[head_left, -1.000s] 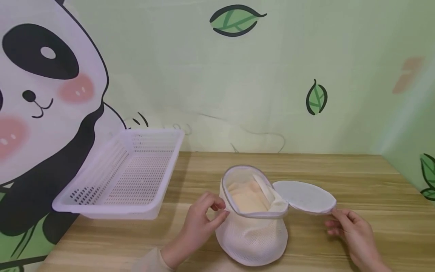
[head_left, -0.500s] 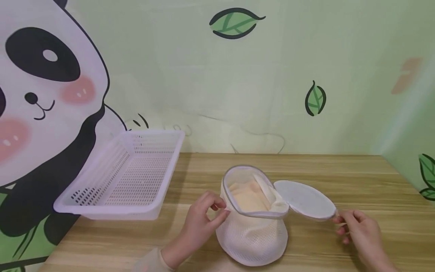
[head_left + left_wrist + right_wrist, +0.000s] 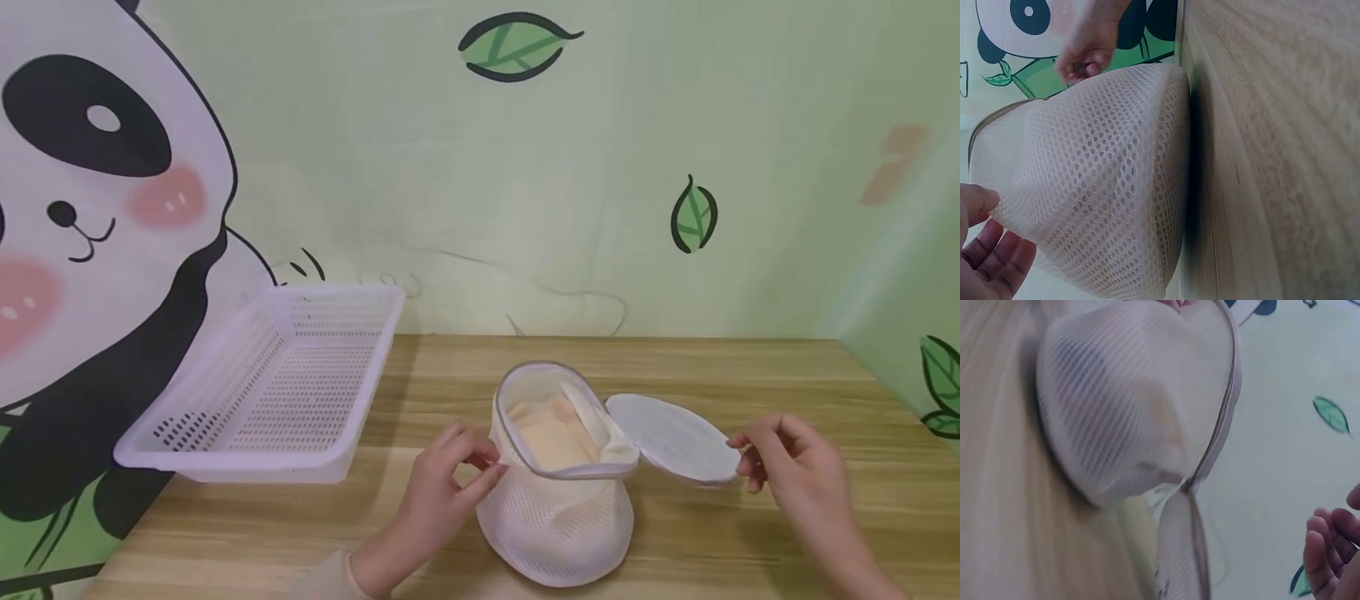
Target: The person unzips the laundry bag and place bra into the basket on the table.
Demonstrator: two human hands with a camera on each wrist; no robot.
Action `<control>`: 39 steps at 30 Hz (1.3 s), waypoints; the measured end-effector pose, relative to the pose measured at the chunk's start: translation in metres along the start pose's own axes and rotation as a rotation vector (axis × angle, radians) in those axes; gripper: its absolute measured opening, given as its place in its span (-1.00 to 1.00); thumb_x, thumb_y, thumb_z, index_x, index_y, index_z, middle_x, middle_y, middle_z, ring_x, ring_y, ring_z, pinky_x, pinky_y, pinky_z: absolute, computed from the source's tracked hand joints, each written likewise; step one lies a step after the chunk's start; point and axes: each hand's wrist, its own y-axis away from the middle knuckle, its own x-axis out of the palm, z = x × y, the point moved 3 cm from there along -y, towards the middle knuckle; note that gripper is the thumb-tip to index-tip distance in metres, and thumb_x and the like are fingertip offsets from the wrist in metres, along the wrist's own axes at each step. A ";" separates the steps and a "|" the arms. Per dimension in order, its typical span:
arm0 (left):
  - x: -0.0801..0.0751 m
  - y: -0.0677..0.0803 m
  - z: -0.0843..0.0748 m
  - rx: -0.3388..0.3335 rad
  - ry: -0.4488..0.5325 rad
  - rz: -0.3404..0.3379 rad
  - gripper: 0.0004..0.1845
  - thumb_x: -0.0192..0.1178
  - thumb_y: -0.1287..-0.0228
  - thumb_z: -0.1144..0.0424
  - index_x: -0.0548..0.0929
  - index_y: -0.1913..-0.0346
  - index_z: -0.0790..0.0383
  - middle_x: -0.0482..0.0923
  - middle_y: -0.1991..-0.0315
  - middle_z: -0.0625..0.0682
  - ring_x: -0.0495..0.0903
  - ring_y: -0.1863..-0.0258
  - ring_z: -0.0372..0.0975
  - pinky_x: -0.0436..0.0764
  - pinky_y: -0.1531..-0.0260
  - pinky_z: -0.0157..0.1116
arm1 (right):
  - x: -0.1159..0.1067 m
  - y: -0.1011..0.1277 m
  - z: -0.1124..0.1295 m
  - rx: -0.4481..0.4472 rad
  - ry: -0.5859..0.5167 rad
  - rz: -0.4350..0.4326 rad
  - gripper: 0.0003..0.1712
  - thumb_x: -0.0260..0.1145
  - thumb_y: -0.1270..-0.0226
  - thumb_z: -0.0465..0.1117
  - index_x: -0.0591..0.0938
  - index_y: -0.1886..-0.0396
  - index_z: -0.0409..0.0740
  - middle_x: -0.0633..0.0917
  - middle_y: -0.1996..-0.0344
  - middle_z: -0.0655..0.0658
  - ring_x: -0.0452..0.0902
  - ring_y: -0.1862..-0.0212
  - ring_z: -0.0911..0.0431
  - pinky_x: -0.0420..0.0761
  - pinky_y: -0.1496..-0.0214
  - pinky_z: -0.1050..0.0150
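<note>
Pinching the left rim of the round white mesh laundry bag (image 3: 557, 517) near the front of the wooden table (image 3: 750, 367), the left hand (image 3: 450, 487) steadies it, while the right hand (image 3: 787, 467), fingers loosely curled, touches the edge of its unzipped round flap (image 3: 671, 437). Holding peach cloth, the bag looks soft, light and floppy, best taken by its stiffer zip rim. Further back, the white perforated plastic basket (image 3: 277, 392) and the bag show no readable writing.

A white slotted plastic basket (image 3: 270, 392) sits at the left end of the wooden desk (image 3: 750, 375), tilted, its far side leaning against the wall. Its near rim overhangs the desk's left edge. The pale green wall (image 3: 450, 167) carries a large cartoon panda (image 3: 97, 208) on the left and scattered green leaves (image 3: 693, 215) further right.
</note>
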 end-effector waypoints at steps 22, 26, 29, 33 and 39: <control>0.002 0.003 -0.003 0.006 0.024 0.022 -0.80 0.35 -0.02 0.49 0.55 0.37 0.21 0.54 0.39 -0.01 0.59 0.44 -0.26 0.64 0.37 -0.44 | 0.051 0.029 0.036 -0.232 0.222 0.152 -0.91 0.29 -0.31 -0.21 0.60 0.27 -0.14 0.60 0.54 0.04 0.49 0.52 0.29 0.51 0.50 0.42; 0.002 0.003 -0.002 0.001 0.031 0.012 -0.79 0.35 -0.02 0.51 0.55 0.37 0.21 0.54 0.38 0.00 0.59 0.43 -0.25 0.65 0.36 -0.43 | 0.057 0.039 0.022 -0.172 0.265 0.239 -0.88 0.29 -0.32 -0.16 0.62 0.24 -0.10 0.66 0.44 0.04 0.48 0.44 0.38 0.52 0.41 0.43; 0.001 0.003 -0.003 0.000 0.040 0.007 -0.78 0.34 -0.02 0.53 0.55 0.36 0.21 0.54 0.37 0.00 0.59 0.42 -0.25 0.65 0.35 -0.42 | 0.063 0.045 0.013 -0.174 0.265 0.276 -0.85 0.32 -0.29 -0.18 0.64 0.20 -0.12 0.69 0.36 0.04 0.47 0.36 0.44 0.55 0.35 0.44; 0.002 0.003 -0.003 0.002 0.045 0.006 -0.79 0.33 -0.02 0.53 0.55 0.36 0.21 0.54 0.37 0.00 0.58 0.42 -0.25 0.65 0.36 -0.42 | 0.071 0.051 0.006 -0.246 0.239 0.267 -0.83 0.36 -0.21 -0.25 0.66 0.19 -0.16 0.71 0.28 0.00 0.49 0.32 0.48 0.57 0.35 0.43; 0.005 0.004 -0.004 0.014 0.056 0.009 -0.80 0.32 -0.02 0.53 0.55 0.36 0.21 0.54 0.37 0.01 0.58 0.42 -0.24 0.65 0.35 -0.43 | 0.078 0.054 0.000 -0.216 0.178 0.241 -0.81 0.36 -0.20 -0.30 0.66 0.18 -0.22 0.72 0.21 -0.07 0.49 0.29 0.47 0.59 0.31 0.42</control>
